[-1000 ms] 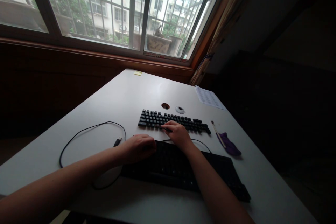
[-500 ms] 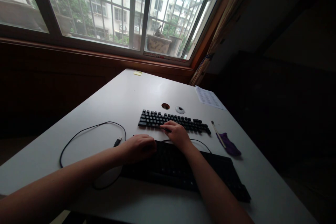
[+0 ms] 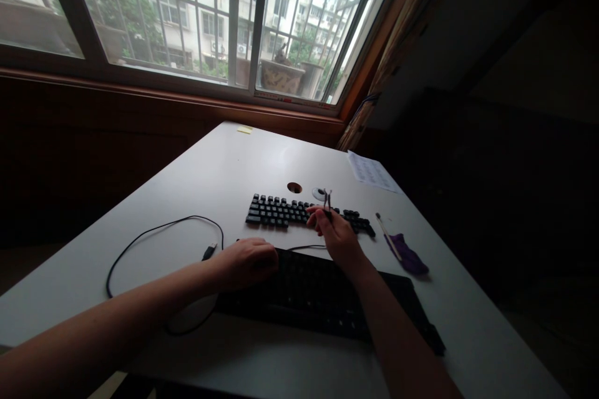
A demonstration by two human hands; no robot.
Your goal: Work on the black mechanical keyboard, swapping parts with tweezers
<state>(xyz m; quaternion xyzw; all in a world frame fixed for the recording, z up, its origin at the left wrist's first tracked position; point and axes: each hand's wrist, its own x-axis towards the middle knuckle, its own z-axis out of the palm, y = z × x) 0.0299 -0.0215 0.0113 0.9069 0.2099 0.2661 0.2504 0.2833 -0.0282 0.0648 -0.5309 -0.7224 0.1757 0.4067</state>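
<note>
A black keyboard (image 3: 318,299) lies across the near part of the desk; it is too dark to make out its surface well. Curled over its far left corner is my left hand (image 3: 250,260), closed on the keyboard's edge, with the fingertips hidden. Beyond the keyboard, loose black keycaps (image 3: 271,211) are laid out in rows. My right hand (image 3: 337,235) is above the right half of those rows, closed around a thin two-pronged keycap puller (image 3: 328,202) whose prongs point up and away. Whether a keycap is in the prongs cannot be made out.
A black cable (image 3: 163,224) with a USB plug (image 3: 209,252) loops at the left. On the right lie a brush (image 3: 388,234) and a purple cloth (image 3: 409,255). Farther back are a round desk hole (image 3: 294,187), its cover (image 3: 319,194) and a printed sheet (image 3: 372,171).
My right hand has moved right and lifted away from the front row of keycaps, and the puller's prongs have turned upward. My left hand has stayed in place.
</note>
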